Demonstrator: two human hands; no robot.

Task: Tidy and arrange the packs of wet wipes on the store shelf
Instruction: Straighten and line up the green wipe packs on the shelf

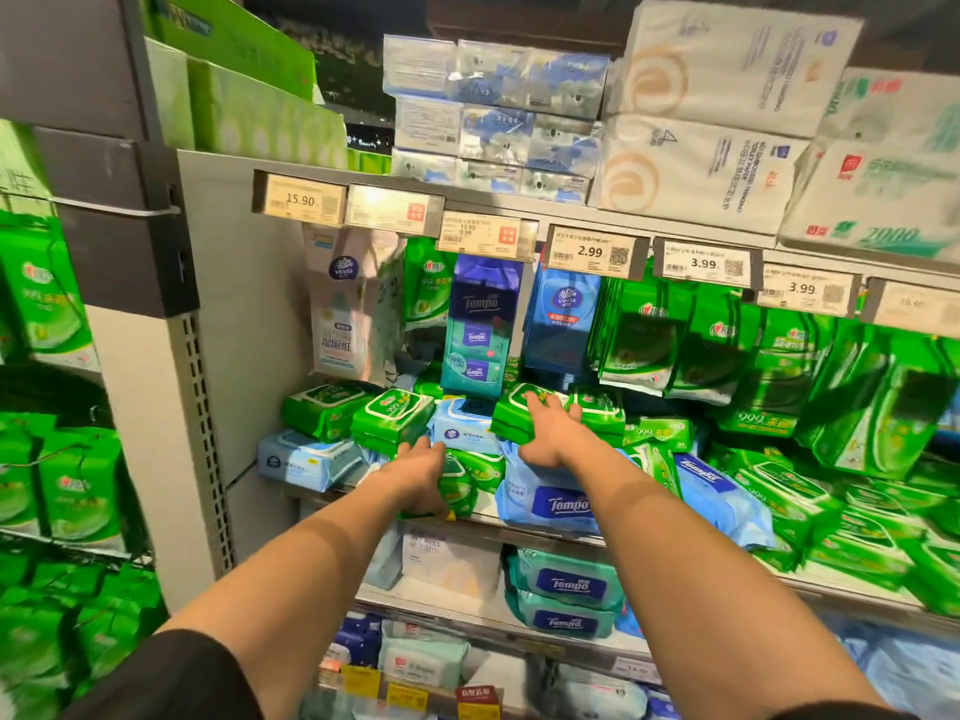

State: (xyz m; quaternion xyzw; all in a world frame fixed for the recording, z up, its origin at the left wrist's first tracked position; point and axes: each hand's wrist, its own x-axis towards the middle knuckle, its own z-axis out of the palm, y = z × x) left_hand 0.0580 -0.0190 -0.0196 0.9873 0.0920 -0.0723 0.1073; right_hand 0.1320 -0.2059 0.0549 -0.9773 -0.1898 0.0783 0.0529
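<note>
Packs of wet wipes lie jumbled on the middle shelf (540,531). My left hand (418,472) is closed around a green pack (460,488) at the shelf's front edge. My right hand (550,433) reaches further in, fingers spread over the top of a stack of green packs (511,420), thumb against its front. A pale blue pack (462,423) stands between the two hands. A blue Tempo pack (550,504) lies below my right wrist. More green packs (392,415) sit to the left.
Green and blue sachets (639,345) hang from hooks behind the shelf, under a rail of price tags (592,252). Tissue and paper bundles (701,116) fill the shelf above. More Tempo packs (569,584) lie on the shelf below. A grey upright (197,407) borders the left side.
</note>
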